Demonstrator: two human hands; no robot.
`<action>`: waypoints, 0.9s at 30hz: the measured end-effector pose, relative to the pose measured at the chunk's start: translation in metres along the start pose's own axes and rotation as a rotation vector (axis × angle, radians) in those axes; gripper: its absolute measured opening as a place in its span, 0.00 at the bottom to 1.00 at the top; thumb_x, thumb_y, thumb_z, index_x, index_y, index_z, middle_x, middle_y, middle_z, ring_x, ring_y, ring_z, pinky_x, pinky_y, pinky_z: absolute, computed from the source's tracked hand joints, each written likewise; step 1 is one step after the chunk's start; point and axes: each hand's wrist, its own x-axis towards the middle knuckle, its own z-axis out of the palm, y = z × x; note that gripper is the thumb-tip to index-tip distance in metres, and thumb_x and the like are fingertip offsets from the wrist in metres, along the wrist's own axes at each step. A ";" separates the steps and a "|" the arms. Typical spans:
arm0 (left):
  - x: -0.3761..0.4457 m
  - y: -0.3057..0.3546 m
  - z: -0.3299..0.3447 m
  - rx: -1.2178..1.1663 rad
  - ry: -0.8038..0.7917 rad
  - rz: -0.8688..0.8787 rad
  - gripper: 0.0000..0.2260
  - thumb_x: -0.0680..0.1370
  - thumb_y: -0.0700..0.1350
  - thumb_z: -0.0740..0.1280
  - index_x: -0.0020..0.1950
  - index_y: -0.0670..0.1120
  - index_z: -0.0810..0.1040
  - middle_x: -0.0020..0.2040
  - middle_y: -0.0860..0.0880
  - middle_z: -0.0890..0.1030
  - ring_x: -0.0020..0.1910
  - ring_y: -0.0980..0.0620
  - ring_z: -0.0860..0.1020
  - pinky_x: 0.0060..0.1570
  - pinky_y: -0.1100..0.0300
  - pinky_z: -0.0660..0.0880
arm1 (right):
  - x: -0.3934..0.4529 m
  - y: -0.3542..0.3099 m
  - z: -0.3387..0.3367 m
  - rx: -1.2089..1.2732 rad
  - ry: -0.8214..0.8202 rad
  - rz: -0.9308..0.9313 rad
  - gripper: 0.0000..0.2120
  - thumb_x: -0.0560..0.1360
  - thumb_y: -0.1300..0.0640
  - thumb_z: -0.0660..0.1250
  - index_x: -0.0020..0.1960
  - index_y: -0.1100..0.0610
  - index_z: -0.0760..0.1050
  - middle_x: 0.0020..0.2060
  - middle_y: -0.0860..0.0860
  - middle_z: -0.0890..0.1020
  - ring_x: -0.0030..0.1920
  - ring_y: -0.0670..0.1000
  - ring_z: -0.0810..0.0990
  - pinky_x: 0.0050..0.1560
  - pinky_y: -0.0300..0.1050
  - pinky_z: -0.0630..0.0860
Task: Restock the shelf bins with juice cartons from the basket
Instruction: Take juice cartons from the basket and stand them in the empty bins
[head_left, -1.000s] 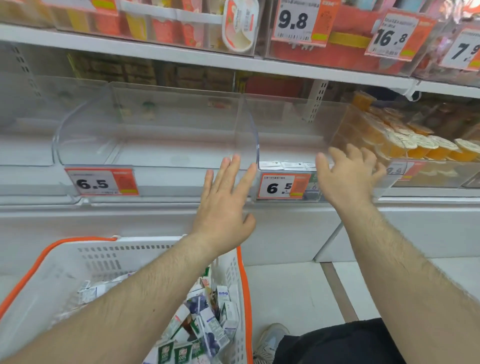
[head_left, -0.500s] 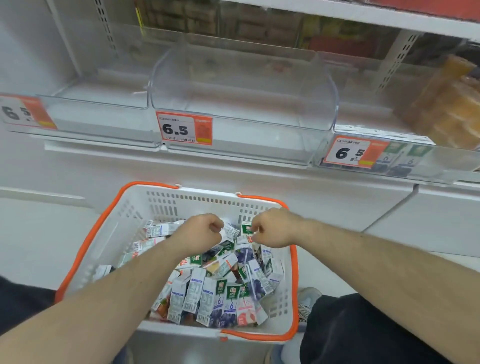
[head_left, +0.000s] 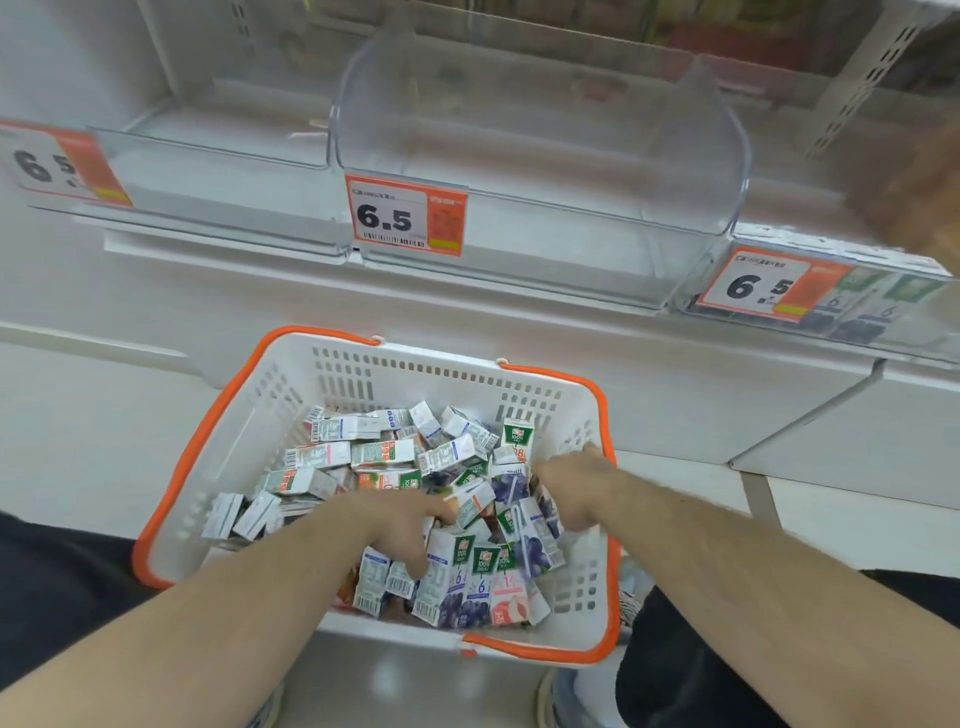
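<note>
The juice cartons (head_left: 415, 499) lie in a loose heap in the white basket (head_left: 582, 644), faces pointing every way, so you have to dig rather than lift from a row. That is why both your hands are down among them. Your left hand (head_left: 400, 525) sits in the middle of the pile with fingers bent into the cartons; its grip looks to be closing on one or more, but I cannot tell which, or whether anything is truly held. Your right hand (head_left: 571, 488) is at the right side of the heap, close to the basket wall, fingers curled down among purple grape cartons (head_left: 535, 551); again I cannot tell if its grip has caught a carton.

The basket stands right below the shelf, between your knees, which keeps the lift to the bins short. The clear middle bin (head_left: 685, 171) above it holds nothing visible, its price tag (head_left: 408, 215) reading 6.5. The right bin (head_left: 883, 332) shows a few cartons behind its front. Restocking looks barely begun.
</note>
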 end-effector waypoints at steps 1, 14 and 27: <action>0.002 0.000 0.002 0.011 0.006 0.003 0.35 0.71 0.49 0.75 0.74 0.58 0.63 0.77 0.51 0.61 0.72 0.47 0.65 0.69 0.46 0.66 | -0.004 0.005 -0.010 0.051 0.005 -0.009 0.28 0.73 0.64 0.68 0.70 0.53 0.65 0.59 0.53 0.78 0.58 0.57 0.76 0.66 0.53 0.68; -0.006 -0.011 -0.002 -0.480 0.221 0.058 0.36 0.69 0.35 0.77 0.72 0.55 0.66 0.67 0.51 0.71 0.52 0.52 0.75 0.42 0.63 0.74 | -0.071 0.047 -0.100 0.878 0.226 -0.115 0.42 0.64 0.68 0.79 0.72 0.48 0.65 0.56 0.46 0.75 0.53 0.49 0.78 0.52 0.42 0.76; -0.041 0.012 -0.056 -1.555 0.471 0.278 0.32 0.71 0.19 0.57 0.67 0.47 0.73 0.60 0.44 0.77 0.49 0.45 0.79 0.35 0.57 0.79 | -0.085 0.039 -0.104 1.300 0.385 -0.167 0.36 0.59 0.71 0.79 0.60 0.47 0.72 0.57 0.58 0.78 0.49 0.57 0.83 0.53 0.56 0.81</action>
